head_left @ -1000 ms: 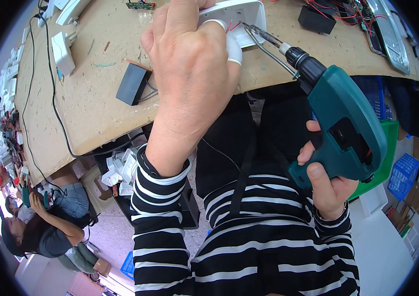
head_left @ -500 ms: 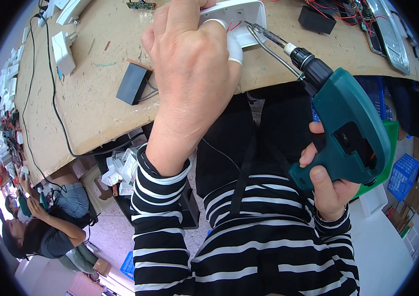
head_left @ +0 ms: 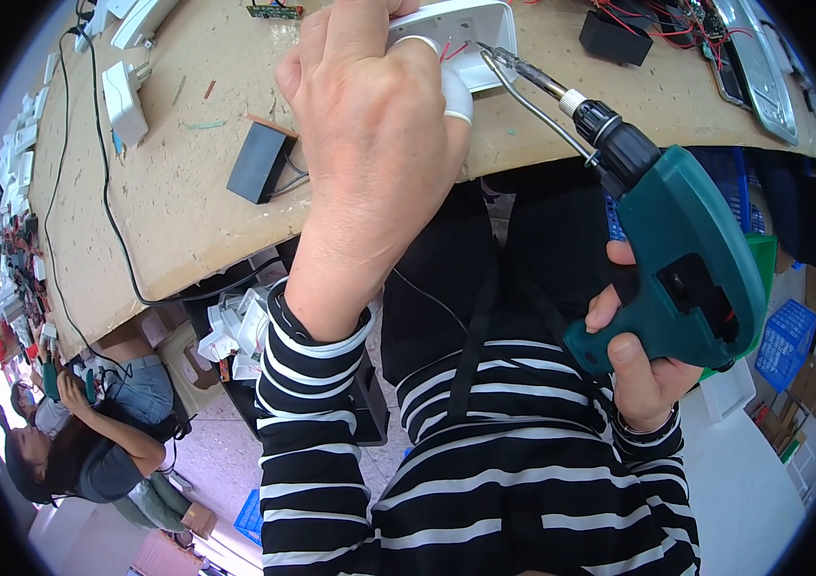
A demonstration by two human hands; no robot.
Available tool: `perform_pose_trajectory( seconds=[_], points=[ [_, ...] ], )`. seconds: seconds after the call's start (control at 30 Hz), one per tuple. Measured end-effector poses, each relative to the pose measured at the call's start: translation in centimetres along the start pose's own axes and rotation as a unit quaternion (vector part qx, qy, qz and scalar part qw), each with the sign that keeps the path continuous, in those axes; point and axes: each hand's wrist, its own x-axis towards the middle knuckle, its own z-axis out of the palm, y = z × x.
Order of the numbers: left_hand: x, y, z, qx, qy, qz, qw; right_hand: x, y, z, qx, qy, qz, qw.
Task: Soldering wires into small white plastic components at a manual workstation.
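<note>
My left hand [head_left: 369, 125] is closed over the bench, with white finger covers [head_left: 459, 94] on two digits. Thin red wires [head_left: 453, 50] stick out between those covered fingertips, pinched there; the grip is partly hidden by the back of the hand. Behind and beside the wires lies an open white plastic housing [head_left: 491, 34]. In my right hand [head_left: 643, 370] is a dark green soldering gun [head_left: 691, 250], held by its handle. Its tip and a thin curved metal tube point toward the wires, a short gap away from them.
A black box-shaped part [head_left: 260, 163] with a cable rests on the bench [head_left: 206, 221] left of my wrist. White plugs [head_left: 125, 104] and black cords lie farther left. Another black box [head_left: 616, 38] and red-wired electronics sit at the right. A co-worker [head_left: 110, 422] sits at lower left.
The soldering gun's body and my right hand have shifted slightly right and down; its tip stays close to the wires. The housing has moved a touch left. My left hand is nearly still.
</note>
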Motion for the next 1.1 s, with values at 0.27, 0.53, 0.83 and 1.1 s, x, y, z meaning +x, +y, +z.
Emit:
perform_pose_trajectory(
  seconds=[0.27,0.53,0.83,1.1],
  points=[
    [-0.5,-0.5,-0.9,0.005,-0.012,0.012,1.000,-0.8,-0.2,-0.3,0.040,0.031,-0.016,0.999],
    [-1.9,-0.7,-1.6,0.075,-0.025,0.038,0.996,-0.6,-0.4,-0.8,0.011,0.045,-0.013,0.999],
    [-2.3,-0.5,-2.0,0.127,-0.016,0.082,0.988,-0.6,-0.2,-0.9,0.023,0.068,-0.028,0.997],
    [-3.2,-2.6,-0.3,0.019,0.004,0.101,0.995,-0.7,-0.3,-1.1,0.037,0.067,-0.018,0.997]
  ],
)
